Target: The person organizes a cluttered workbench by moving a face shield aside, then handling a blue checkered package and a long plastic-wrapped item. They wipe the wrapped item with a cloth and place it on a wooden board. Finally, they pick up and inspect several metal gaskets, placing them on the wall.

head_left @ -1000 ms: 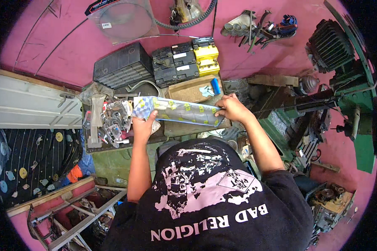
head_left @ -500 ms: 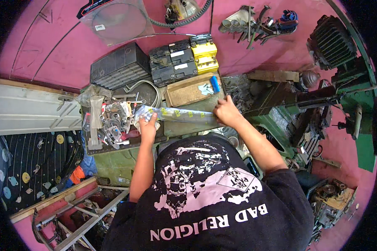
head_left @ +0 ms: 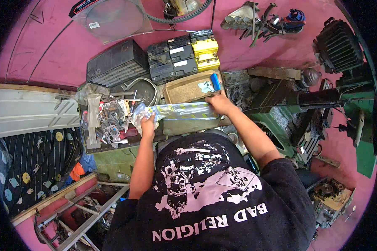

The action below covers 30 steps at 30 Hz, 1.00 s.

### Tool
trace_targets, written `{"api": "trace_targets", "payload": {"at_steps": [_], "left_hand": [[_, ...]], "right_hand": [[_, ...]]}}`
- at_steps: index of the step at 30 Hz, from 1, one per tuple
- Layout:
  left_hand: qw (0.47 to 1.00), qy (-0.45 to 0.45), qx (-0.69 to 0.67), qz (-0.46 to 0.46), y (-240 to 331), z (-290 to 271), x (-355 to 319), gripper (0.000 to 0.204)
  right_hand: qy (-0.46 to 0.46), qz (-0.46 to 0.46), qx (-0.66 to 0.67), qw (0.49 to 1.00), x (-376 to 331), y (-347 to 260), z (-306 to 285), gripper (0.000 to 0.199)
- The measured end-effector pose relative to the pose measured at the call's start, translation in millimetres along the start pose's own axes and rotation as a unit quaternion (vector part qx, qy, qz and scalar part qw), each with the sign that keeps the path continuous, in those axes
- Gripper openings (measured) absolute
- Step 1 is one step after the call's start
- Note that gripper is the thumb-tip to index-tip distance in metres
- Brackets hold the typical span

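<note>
A long clear plastic bag [head_left: 184,111] with yellow-green printed marks stretches across the bench between my two hands. My left hand [head_left: 148,124] is closed on its crumpled left end, where something pale is bunched up; the plastic hides what it is. At the other end, the fingers of my right hand [head_left: 220,103] are closed on the edge of the bag. Just beyond the bag lies a shallow cardboard tray [head_left: 182,88] with a blue roll [head_left: 215,82] at its right end. Left of my left hand is a pile of small metal parts and gaskets [head_left: 113,119].
Several black and yellow batteries [head_left: 174,60] stand at the back of the bench beside a black drawer unit [head_left: 117,65]. A green machine [head_left: 280,121] stands to the right. A metal ladder-like frame [head_left: 88,217] is at lower left. Motor parts [head_left: 331,196] sit at lower right.
The bag has gone from a narrow, twisted strip to a wider, flatter one. My right hand has shifted slightly left and away from me, while my left hand stays at its end.
</note>
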<state>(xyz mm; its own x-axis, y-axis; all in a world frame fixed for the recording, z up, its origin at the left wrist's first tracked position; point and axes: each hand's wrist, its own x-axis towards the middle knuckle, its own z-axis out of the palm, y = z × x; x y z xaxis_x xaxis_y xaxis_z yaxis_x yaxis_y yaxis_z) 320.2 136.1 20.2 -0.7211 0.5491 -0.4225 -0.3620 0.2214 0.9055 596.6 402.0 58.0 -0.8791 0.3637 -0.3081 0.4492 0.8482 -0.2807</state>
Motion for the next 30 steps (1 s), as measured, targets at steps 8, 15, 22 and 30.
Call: {"api": "trace_targets", "payload": {"at_steps": [8,15,22,30], "left_hand": [[0.992,-0.026,-0.103,-0.065,-20,-23,3,0.031],[1.0,0.009,0.003,-0.021,1,-7,2,0.026],[0.91,-0.085,0.393,0.098,1,-1,16,0.045],[0.767,-0.076,0.635,0.052,-9,18,17,0.051]], "right_hand": [[0.089,0.104,0.202,0.97,-24,6,20,0.021],[0.086,0.195,0.194,0.958,-15,-7,18,0.019],[0.147,0.178,-0.039,0.972,-32,-16,39,0.058],[0.055,0.222,0.077,0.97,-46,-23,44,0.047]]}}
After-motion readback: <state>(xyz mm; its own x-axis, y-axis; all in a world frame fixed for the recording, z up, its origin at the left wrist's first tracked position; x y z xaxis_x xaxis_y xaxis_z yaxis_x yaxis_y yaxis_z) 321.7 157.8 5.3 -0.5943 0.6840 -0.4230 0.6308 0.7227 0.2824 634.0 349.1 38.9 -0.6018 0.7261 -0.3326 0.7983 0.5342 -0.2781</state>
